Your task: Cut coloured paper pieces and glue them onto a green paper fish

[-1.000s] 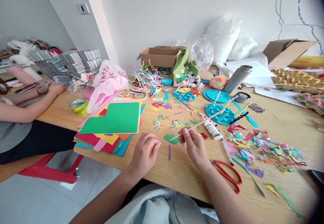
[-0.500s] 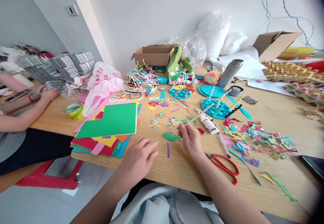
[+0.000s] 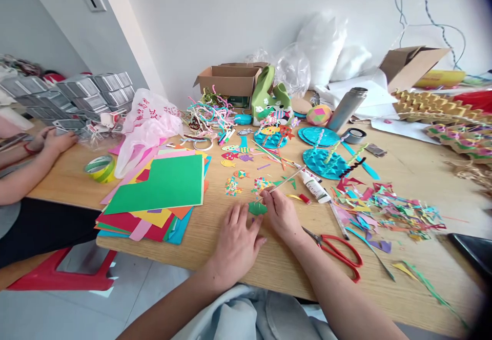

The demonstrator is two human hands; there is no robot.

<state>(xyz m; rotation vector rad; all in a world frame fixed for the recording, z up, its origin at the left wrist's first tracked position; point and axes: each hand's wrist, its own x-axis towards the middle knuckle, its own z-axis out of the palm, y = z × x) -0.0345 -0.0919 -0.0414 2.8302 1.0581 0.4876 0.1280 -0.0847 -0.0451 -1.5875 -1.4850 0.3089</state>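
My right hand (image 3: 282, 214) pinches a thin pale stick (image 3: 285, 181), slanted up to the right, its lower end by the green paper fish (image 3: 257, 208). Fingers outstretched, my left hand (image 3: 237, 242) lies flat on the table at the fish's left edge and holds nothing. The hands hide part of the fish. Beyond it are two little heaps of coloured paper bits (image 3: 232, 186) and a small patterned fish (image 3: 242, 174). Red-handled scissors (image 3: 340, 250) rest beside my right forearm. A white glue tube (image 3: 315, 188) and a red cap (image 3: 305, 198) lie past my right hand.
Stacked coloured paper (image 3: 169, 183) lies at the left, near a tape roll (image 3: 100, 168). Paper scraps (image 3: 388, 212) cover the right side. Blue discs (image 3: 326, 163) and a metal flask (image 3: 347, 109) stand behind. Another person's hands (image 3: 57, 140) rest at the far left.
My left hand has moved right and forward, down onto the table by the green fish, covering the purple strip. My right hand has shifted slightly left with the stick.
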